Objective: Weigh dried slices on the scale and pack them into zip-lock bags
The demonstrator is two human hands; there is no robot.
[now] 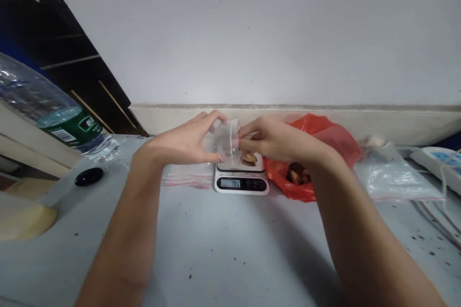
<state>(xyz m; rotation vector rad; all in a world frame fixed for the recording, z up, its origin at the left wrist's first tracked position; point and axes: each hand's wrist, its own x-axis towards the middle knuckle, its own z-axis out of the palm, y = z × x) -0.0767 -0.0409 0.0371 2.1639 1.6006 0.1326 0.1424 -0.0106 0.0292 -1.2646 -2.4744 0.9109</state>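
Observation:
A small clear zip bag (pixel 224 141) is held above the kitchen scale by my left hand (pixel 180 141), thumb below and fingers above. My right hand (pixel 272 140) has its fingertips pinched together at the bag's open edge. The white digital scale (pixel 242 186) lies beneath both hands, its lit display reading about 103, any decimal point too small to tell. On its platform, just under my right fingers, rests a brown dried piece (pixel 248 157). A red plastic bag (pixel 306 194) lies open beside the scale, with dark brown dried pieces (pixel 297 173) inside, partly behind my right forearm.
Flat zip bags (pixel 189 175) lie left of the scale. On the right are a larger clear bag (pixel 396 175), a white power strip (pixel 439 160) and cables. A water bottle (pixel 68 117) and black oval object (pixel 89 176) stand left. A wall (pixel 252 33) rises behind.

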